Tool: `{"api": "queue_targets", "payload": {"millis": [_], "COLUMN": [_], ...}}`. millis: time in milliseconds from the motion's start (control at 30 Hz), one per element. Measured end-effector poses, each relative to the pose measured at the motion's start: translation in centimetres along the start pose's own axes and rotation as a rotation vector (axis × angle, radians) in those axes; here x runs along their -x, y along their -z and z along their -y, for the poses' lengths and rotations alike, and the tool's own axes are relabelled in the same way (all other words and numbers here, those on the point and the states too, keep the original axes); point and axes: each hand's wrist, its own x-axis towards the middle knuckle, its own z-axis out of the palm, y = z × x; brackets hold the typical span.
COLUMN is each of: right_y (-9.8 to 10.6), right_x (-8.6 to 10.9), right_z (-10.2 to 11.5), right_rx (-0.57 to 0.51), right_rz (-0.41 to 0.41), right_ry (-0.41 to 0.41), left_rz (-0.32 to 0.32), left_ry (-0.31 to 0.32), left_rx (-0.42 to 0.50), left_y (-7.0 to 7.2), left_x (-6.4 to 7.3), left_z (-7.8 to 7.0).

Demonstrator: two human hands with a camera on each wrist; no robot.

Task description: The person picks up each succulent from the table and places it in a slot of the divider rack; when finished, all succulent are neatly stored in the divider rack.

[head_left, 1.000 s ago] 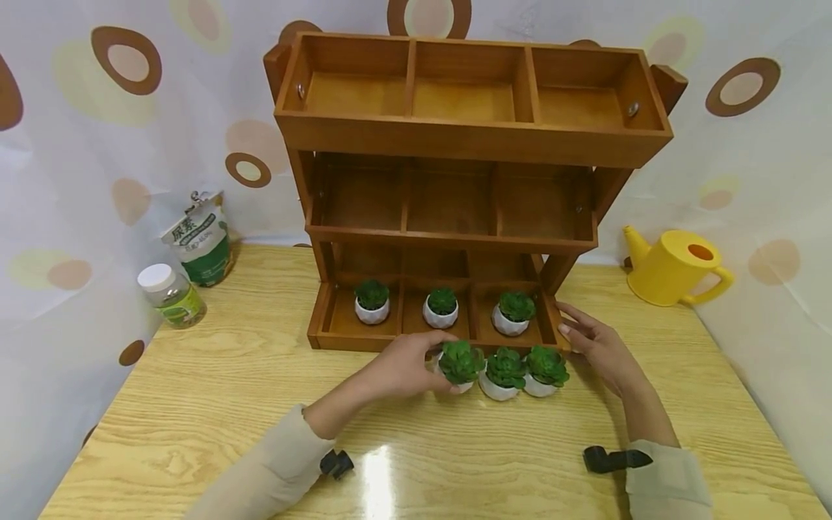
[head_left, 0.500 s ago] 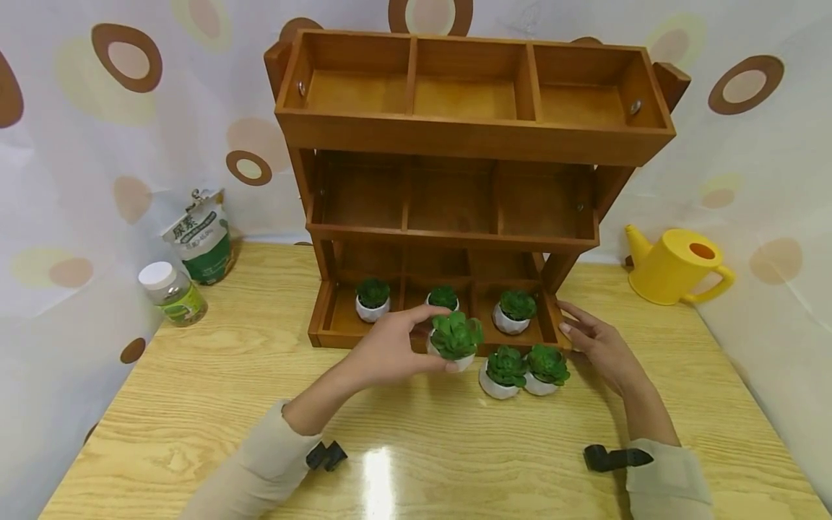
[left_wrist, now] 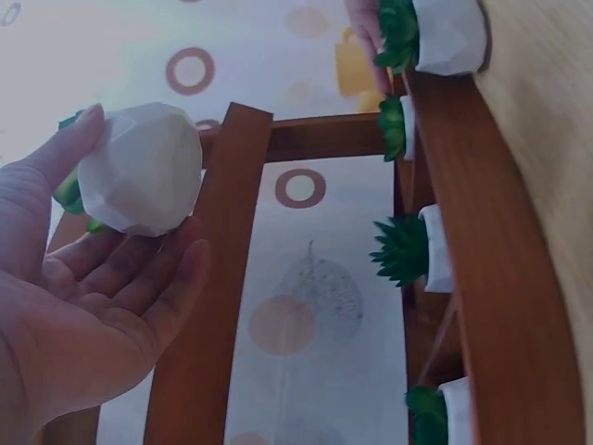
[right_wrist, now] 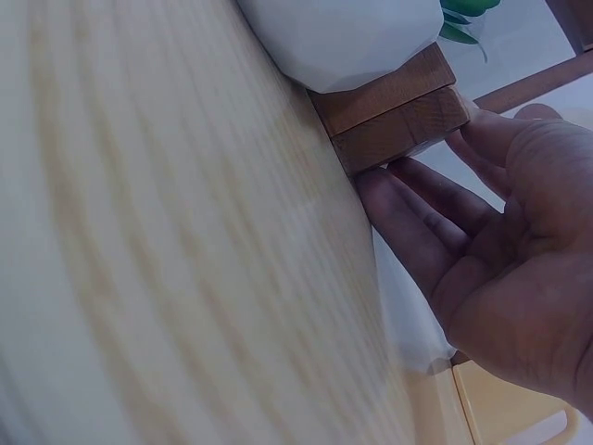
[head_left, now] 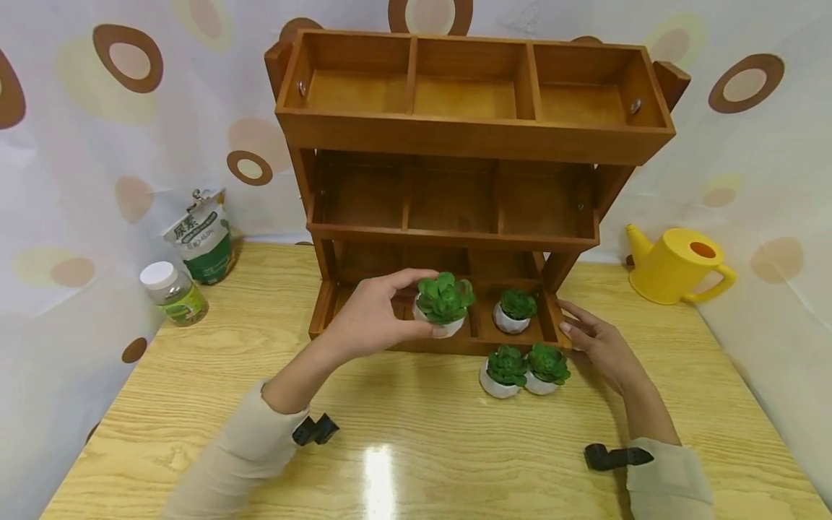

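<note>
My left hand [head_left: 373, 318] holds a potted succulent [head_left: 445, 298] above the bottom tier of the wooden plant shelf [head_left: 474, 133], thumb and fingers around its white faceted pot [left_wrist: 144, 171]. In the head view it hides the left and middle plants of that tier; the left wrist view shows a row of succulents [left_wrist: 403, 250] there. Another succulent [head_left: 516, 310] sits in the right compartment. Two more potted succulents [head_left: 503, 370] stand side by side on the table before the shelf. My right hand [head_left: 601, 350] grips the shelf's lower right front corner [right_wrist: 398, 125], thumb at the top edge, fingers against the side.
A yellow watering can [head_left: 676, 267] stands right of the shelf. On the left are a clear jar [head_left: 174, 292] with a white lid and a clipped green-and-white bag [head_left: 203, 238]. Upper tiers overhang the bottom one. A patterned sheet [head_left: 156, 166] hangs behind.
My left hand has lifted a succulent from the table beside the other two and carried it up and left over the bottom tier. The right hand has stayed at the corner.
</note>
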Motion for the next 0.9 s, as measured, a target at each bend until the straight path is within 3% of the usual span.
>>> {"api": "queue_targets", "payload": {"millis": [233, 467, 700, 900], "right_y": [0.1, 0.1, 0.2, 0.2], "right_x": [0.0, -0.1, -0.1, 0.0], "right_z": [-0.1, -0.2, -0.1, 0.0], "right_rx": [-0.008, 0.004, 0.005, -0.014], "right_rz": [0.004, 0.000, -0.002, 0.006], "right_ry": [-0.002, 0.009, 0.013, 0.017], "left_rz": [-0.047, -0.127, -0.212, -0.268], "left_ry": [0.007, -0.002, 0.040, 0.059], "left_rx": [0.039, 0.004, -0.046, -0.042], "left_y": [2.1, 5.0, 7.7, 9.3], "left_x": [-0.6, -1.7, -3.4, -4.1], "left_z": [-1.1, -1.8, -0.7, 0.0]}}
